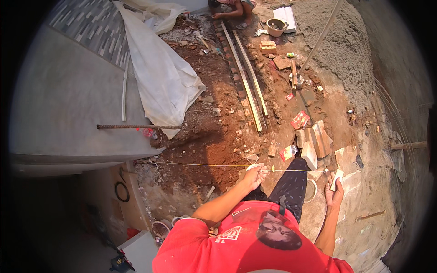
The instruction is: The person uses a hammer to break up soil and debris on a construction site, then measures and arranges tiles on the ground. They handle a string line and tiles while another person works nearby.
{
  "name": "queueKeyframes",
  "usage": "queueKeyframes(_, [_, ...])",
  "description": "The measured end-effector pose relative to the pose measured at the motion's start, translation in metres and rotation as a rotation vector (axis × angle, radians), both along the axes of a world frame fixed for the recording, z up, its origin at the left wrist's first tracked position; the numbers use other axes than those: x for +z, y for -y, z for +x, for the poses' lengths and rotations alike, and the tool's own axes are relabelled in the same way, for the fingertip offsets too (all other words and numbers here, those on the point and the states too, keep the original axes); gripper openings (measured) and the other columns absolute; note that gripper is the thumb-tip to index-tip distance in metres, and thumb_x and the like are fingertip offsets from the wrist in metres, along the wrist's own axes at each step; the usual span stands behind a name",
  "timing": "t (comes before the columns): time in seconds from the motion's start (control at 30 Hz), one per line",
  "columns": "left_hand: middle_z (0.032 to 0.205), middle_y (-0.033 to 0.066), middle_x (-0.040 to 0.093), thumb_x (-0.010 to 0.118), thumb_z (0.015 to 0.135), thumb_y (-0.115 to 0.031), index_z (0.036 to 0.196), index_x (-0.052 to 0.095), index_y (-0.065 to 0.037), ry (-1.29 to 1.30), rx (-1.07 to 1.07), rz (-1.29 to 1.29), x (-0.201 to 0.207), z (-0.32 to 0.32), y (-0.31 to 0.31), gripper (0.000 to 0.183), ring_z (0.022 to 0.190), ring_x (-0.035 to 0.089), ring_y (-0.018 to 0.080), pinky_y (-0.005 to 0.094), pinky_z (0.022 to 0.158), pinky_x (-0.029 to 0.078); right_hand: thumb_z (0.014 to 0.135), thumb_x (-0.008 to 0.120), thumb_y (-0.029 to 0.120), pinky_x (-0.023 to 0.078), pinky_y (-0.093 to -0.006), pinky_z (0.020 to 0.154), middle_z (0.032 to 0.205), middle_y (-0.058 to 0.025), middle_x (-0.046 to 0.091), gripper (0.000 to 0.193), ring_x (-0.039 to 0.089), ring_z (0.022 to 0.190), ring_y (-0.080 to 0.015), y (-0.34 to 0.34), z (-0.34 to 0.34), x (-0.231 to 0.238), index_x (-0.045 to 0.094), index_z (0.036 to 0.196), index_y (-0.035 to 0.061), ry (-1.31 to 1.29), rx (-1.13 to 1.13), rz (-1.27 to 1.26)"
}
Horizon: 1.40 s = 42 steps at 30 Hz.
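A thin string [200, 164] stretches across in front of me, from the wall side at the left to my right hand [334, 194]. My left hand [257, 176] is closed on it near the middle, with a loose loop and a pale bit showing above the fingers. A small yellow piece [273, 168] sits on the string just right of that hand. In my right hand a small pale block [337, 179] is gripped upright, and the string's right end meets it.
Two long wooden battens [241, 75] lie along a brick course in the dirt ahead. Bricks [318, 139] are piled near my leg. A white sheet [159, 82] drapes at left; a sand heap [341, 45] rises at right. A person [234, 10] crouches at the far end near a bucket [276, 28].
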<state>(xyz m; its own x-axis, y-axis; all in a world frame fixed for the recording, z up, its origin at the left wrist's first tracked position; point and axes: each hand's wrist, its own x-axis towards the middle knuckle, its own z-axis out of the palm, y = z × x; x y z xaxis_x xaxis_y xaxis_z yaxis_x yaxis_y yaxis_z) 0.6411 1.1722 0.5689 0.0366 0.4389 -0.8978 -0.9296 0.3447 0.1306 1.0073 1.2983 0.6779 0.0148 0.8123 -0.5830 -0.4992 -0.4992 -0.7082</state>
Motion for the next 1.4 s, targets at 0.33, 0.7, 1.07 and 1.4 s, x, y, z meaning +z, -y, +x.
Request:
queueKeyframes(0.33, [0.112,0.0099,0.067,0.051,0.105,-0.014,0.129,0.057,-0.004,-0.011,0.042,-0.013,-0.02,0.009,-0.02,0.026,0.085,0.067,0.017,0.0256,0.068,0.06,0.111,0.036,0.01,0.049,-0.0392,0.112,0.147,-0.0258,0.046,0.043,0.053,0.132,-0.0328,-0.081,0.093,-0.028,0.035,0.145,-0.0157,-0.169,-0.524,0.189])
queueKeyframes(0.7, [0.116,0.0115,0.065,0.048,0.107,-0.02,0.129,0.056,-0.001,-0.212,0.295,-0.087,-0.08,0.059,-0.077,0.029,0.088,0.067,0.0176,0.0234,0.065,0.057,0.108,0.044,0.007,0.053,-0.0435,0.109,0.136,-0.0235,0.054,0.042,0.055,0.128,-0.0324,-0.234,0.172,-0.075,0.036,0.143,-0.015,-0.198,-0.438,0.131])
queueKeyframes(1.07, [0.092,0.0306,0.07,0.059,0.098,-0.044,0.089,0.075,0.001,-1.498,-0.875,-0.654,0.019,0.073,-0.077,0.049,0.093,0.068,0.0499,0.0558,0.083,0.053,0.103,0.059,0.011,0.055,-0.0426,0.101,0.128,-0.0181,0.059,0.04,0.062,0.117,-0.0283,-0.271,0.166,-0.101,0.046,0.137,-0.0051,-0.169,-0.175,-0.048])
queueKeyframes(1.4, [0.137,0.038,0.051,0.062,0.098,-0.031,0.119,0.065,0.005,-1.714,-1.306,-0.6,0.047,0.03,-0.122,0.041,0.101,0.069,0.045,0.0523,0.083,0.058,0.102,0.061,0.013,0.055,-0.0443,0.098,0.12,-0.0151,0.061,0.038,0.063,0.11,-0.0276,-0.357,0.063,-0.152,0.048,0.135,0.0,-0.151,0.116,-0.091])
